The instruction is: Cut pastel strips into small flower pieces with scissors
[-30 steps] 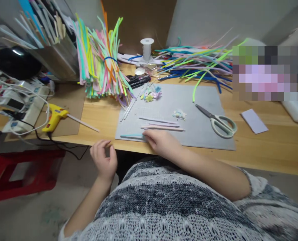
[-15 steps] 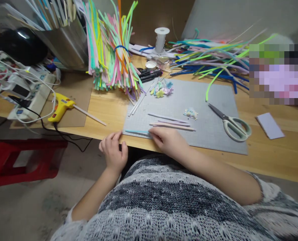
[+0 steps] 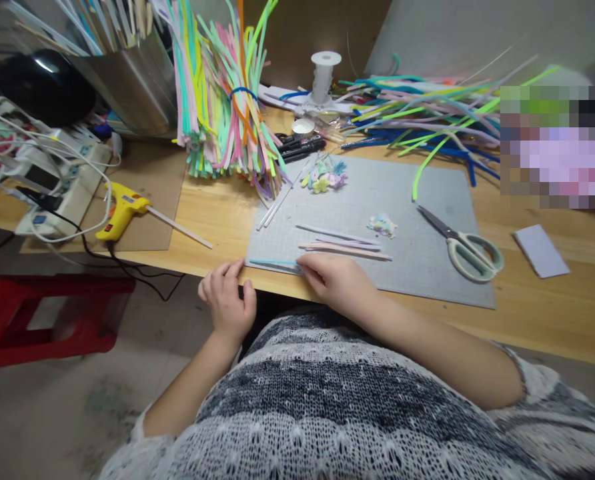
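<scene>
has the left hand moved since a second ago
Yes, the left hand has moved slightly forward, closer to the near left corner of the gray mat.

Saw a thin, light-blue strip, straight along its visible length. Lay almost level just left of and below the frame's centre. Was pinched at its right end.
</scene>
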Demonstrator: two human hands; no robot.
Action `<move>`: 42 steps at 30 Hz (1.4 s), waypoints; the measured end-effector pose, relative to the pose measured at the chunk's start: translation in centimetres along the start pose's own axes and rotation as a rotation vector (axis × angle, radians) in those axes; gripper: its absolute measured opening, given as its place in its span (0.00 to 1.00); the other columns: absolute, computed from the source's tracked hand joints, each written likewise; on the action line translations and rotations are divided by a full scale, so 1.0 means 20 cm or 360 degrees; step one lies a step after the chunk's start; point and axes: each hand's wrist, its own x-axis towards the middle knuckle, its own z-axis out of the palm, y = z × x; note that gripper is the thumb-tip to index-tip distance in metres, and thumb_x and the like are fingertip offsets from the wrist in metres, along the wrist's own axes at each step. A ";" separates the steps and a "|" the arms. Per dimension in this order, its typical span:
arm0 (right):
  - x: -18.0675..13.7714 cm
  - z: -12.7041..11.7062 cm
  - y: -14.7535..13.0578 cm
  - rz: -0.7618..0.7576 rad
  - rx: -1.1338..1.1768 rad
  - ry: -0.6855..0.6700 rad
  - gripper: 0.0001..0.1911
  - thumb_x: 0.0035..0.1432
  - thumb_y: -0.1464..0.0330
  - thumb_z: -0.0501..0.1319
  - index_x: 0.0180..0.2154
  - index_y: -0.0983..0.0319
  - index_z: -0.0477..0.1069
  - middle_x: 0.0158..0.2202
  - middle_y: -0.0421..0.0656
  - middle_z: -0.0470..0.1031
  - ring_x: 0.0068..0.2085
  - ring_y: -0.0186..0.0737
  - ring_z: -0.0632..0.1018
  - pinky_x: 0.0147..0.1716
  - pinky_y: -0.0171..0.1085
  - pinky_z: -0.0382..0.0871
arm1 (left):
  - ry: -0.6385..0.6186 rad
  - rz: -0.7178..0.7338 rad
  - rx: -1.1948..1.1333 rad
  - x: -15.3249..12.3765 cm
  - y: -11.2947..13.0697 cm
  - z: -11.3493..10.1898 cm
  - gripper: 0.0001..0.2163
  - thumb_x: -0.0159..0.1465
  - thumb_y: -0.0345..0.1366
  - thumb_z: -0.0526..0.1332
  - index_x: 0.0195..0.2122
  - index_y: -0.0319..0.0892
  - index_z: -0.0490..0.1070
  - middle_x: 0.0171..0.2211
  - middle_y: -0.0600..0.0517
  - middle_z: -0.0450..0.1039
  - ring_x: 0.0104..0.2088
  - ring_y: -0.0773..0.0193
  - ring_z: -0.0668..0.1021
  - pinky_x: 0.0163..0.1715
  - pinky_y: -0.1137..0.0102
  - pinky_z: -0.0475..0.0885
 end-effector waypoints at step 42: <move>-0.12 -0.11 0.09 0.0112 -0.0254 -0.0105 0.07 0.60 0.70 0.56 0.39 0.58 0.71 0.40 0.43 0.73 0.37 0.38 0.73 0.33 0.35 0.62 | 0.0055 0.0057 0.0056 -0.02 -0.01 0.07 0.20 0.61 0.45 0.53 0.52 0.49 0.71 0.46 0.44 0.64 0.48 0.50 0.63 0.53 0.56 0.50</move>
